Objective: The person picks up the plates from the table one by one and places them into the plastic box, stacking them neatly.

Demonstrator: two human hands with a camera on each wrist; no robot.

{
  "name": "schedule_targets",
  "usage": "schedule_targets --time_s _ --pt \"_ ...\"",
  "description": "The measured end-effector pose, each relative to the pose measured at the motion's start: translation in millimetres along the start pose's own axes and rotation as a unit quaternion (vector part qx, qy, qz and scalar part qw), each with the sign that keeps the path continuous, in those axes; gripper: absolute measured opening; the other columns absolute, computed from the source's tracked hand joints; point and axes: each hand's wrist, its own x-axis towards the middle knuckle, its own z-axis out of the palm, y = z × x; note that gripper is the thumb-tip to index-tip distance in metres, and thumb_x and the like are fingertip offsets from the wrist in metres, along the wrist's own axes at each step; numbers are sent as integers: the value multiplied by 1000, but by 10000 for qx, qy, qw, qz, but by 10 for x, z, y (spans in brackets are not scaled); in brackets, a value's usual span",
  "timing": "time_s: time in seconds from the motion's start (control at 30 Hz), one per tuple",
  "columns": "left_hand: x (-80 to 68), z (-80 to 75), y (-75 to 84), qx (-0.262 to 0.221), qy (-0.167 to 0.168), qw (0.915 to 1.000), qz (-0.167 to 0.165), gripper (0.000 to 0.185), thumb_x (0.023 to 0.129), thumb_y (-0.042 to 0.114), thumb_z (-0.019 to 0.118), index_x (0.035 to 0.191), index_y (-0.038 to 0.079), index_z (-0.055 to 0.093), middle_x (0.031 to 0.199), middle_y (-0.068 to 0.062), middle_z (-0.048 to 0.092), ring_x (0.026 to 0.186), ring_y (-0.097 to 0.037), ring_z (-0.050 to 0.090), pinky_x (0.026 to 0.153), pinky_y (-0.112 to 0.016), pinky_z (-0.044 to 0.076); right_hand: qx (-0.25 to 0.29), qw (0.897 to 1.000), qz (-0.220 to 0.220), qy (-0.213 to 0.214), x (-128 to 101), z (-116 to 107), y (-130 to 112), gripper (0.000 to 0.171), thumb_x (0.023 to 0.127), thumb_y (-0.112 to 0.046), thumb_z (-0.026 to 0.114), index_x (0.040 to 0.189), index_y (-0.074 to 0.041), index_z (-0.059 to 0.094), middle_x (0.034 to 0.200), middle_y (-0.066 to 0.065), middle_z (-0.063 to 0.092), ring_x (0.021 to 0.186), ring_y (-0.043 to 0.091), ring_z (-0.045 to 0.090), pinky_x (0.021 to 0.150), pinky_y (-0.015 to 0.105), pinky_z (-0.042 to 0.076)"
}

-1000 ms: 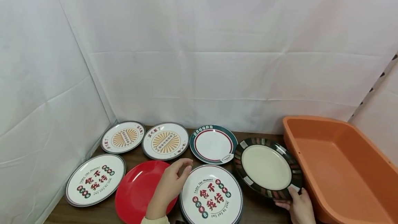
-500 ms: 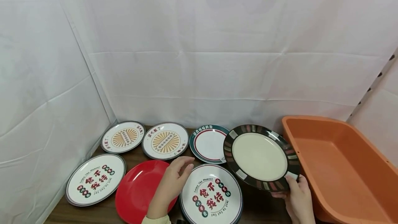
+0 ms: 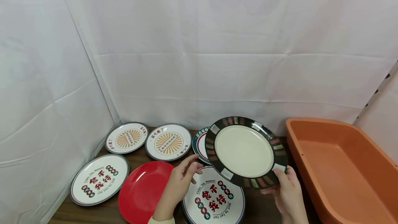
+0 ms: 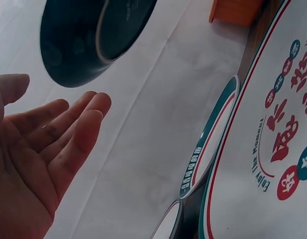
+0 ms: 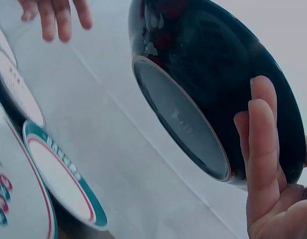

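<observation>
My right hand (image 3: 281,184) grips a dark plate (image 3: 245,151) with a striped rim and cream centre by its near right edge, thumb on top and fingers (image 5: 263,144) underneath. The plate is held tilted in the air above the table, its dark underside (image 5: 208,84) facing the right wrist view. My left hand (image 3: 189,168) hovers open and holds nothing, just left of the plate, over a red plate (image 3: 141,191) and a white plate with red characters (image 3: 214,199). Its palm (image 4: 39,149) faces up below the plate's underside (image 4: 93,35).
A large orange tub (image 3: 339,172) stands at the right. Behind on the brown table lie two sunburst plates (image 3: 127,137) (image 3: 168,142), a green-rimmed plate (image 3: 199,144) partly hidden, and another red-character plate (image 3: 99,179). White cloth walls close in the back and left.
My right hand has lifted the dark striped plate off the table and carried it up and left, over the green-rimmed plate. My left hand has risen slightly towards it.
</observation>
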Motion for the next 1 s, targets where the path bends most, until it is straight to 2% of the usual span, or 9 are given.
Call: schedule_targets --time_s 0.1,0.33,0.47,0.6,0.7,0.73,0.83,0.93,1.0 --pt "-9 -13 4 -244 93 9996 -88 37 100 21 41 135 7 45 102 -12 65 84 -23 62 59 -30 52 -114 9998 157 -55 -21 66 -4 15 100 -10 36 108 0 27 77 2 64 57 15 64 42 28 50" --pt "-20 -31 33 -418 -88 9988 -223 47 103 26 32 142 2 31 88 -18 64 55 -14 56 48 -35 49 -92 9983 294 -497 -52 138 46 16 100 -9 37 109 1 26 75 3 64 56 14 64 41 27 49" --pt "-21 -51 52 -888 -55 9955 -336 49 103 29 26 145 3 25 90 -20 62 57 -18 56 45 -36 48 -265 9974 375 -556 -53 166 69 16 100 -9 37 108 0 27 73 3 64 54 14 63 39 27 49" --pt "-1 -77 55 -1377 -6 9893 -482 52 104 32 19 145 1 21 79 -17 59 56 -18 54 41 -31 46 -382 9966 457 -562 -43 189 82 15 99 -7 38 108 0 28 73 2 63 53 14 62 38 26 48" --pt "10 -99 62 -1754 -93 9824 -630 57 103 38 15 144 0 23 71 -14 60 51 -17 55 39 -26 43 -340 9961 440 -682 -45 196 86 15 100 -7 37 108 0 28 72 2 63 52 13 61 38 26 48" --pt "11 -104 68 -1895 -124 9794 -683 58 102 39 14 141 -2 27 72 -13 62 51 -17 56 39 -24 41 -327 9959 425 -729 -47 197 87 15 100 -7 37 108 1 28 72 2 63 52 13 61 38 26 48" --pt "3 -115 91 -2093 -198 9741 -838 62 101 44 14 127 -6 43 74 -9 66 53 -15 59 40 -23 40 -334 9950 408 -850 -55 198 90 17 100 -8 38 109 2 27 72 2 63 51 13 61 38 26 48" --pt "-10 -112 107 -2178 -234 9714 -912 58 102 42 19 111 -8 48 73 -7 65 51 -13 56 40 -23 39 -433 9939 445 -913 -59 201 98 17 100 -9 38 110 2 28 72 2 63 50 13 61 38 26 48" --pt "-18 -108 108 -2213 -259 9708 -888 52 102 39 24 116 -6 46 74 -9 64 50 -13 55 39 -23 39 -465 9931 468 -967 -60 203 105 17 100 -10 38 110 1 29 72 2 62 50 13 60 38 26 48"
